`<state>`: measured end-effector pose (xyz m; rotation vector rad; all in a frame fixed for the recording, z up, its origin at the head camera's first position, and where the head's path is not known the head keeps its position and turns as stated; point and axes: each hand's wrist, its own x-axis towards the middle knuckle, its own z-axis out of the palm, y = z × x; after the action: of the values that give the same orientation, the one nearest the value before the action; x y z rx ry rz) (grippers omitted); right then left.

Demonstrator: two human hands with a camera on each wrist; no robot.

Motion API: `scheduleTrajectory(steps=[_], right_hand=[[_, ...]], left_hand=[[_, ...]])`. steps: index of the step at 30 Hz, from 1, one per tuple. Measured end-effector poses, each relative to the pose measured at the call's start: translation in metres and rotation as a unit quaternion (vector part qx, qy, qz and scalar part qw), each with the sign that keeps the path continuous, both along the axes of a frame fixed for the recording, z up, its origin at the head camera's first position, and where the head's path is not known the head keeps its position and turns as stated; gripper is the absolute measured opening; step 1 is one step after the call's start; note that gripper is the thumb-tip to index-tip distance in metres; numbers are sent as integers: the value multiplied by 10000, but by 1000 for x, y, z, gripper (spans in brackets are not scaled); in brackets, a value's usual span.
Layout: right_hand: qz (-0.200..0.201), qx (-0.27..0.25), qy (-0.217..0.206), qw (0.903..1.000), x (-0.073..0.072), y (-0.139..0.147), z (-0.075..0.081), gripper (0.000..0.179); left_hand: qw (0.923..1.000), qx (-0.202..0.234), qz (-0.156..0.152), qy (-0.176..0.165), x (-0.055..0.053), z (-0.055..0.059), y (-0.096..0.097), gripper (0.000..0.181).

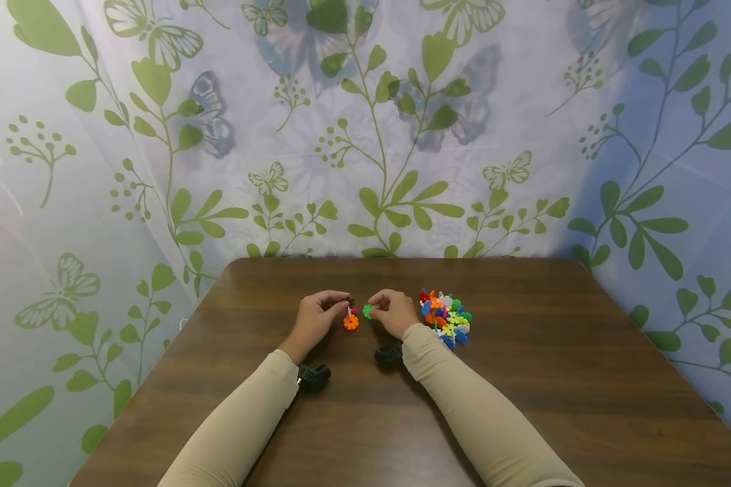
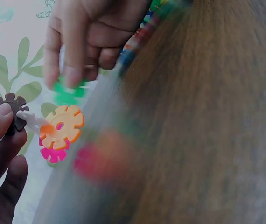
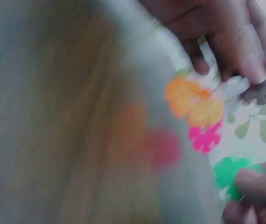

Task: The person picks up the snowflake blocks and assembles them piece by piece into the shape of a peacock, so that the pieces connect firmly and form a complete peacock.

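In the head view my left hand (image 1: 314,319) is above the table, left of my right hand (image 1: 397,315). Between thumb and fingers the left hand pinches a brown notched disc (image 2: 18,106), a flower-shaped interlocking toy piece. Joined to it is a small chain: a white disc (image 2: 29,119), an orange disc (image 2: 72,124) and a pink disc (image 2: 53,155). A green notched disc (image 1: 368,311) is pinched by the right hand's fingertips. In both wrist views the green disc is near the chain; whether they touch cannot be told from the blur.
Beside the right hand lies a pile of mixed-colour notched discs (image 1: 446,318) on the brown wooden table (image 1: 524,399). Black wrist-worn devices (image 1: 314,376) hang under both wrists. A leaf-and-butterfly patterned cloth (image 1: 365,135) stands behind the table's far edge.
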<state>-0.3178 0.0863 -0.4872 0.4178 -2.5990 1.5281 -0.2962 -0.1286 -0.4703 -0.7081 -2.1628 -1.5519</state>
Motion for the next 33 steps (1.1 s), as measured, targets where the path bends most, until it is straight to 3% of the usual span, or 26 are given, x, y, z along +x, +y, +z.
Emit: scheduleTrajectory(steps=[3,7,10,15,21,26,33], right_hand=[[121,-1206,-289,9922,-1,-2,0,15],[410,-2493,-803,9642,-2,-4,2,26],[536,-3039,-1076,9451,-2,-6,3,29],[835,-3413,-1393,9258,-2,-5,3,32],[1170,-3298,-1523,9243,-1,-2,3,31],[1226,-3331,-1588,9213,0,-3,4,31],[1203,-3304,-1583,9227,0,-6,2,30]], left_hand=[[10000,-44,12,60,-1,-2,0,18],[9999,-121,38,36,-11,-11,-2,18],[9999,-140,42,-83,-20,-21,-5,17],[9996,-21,-69,-290,-26,-27,-8,18],[9991,6,-292,-312,-25,-28,-9,18],[9985,-76,-436,-316,-24,-27,-8,17],[9992,-183,-203,-308,-23,-26,-6,16]])
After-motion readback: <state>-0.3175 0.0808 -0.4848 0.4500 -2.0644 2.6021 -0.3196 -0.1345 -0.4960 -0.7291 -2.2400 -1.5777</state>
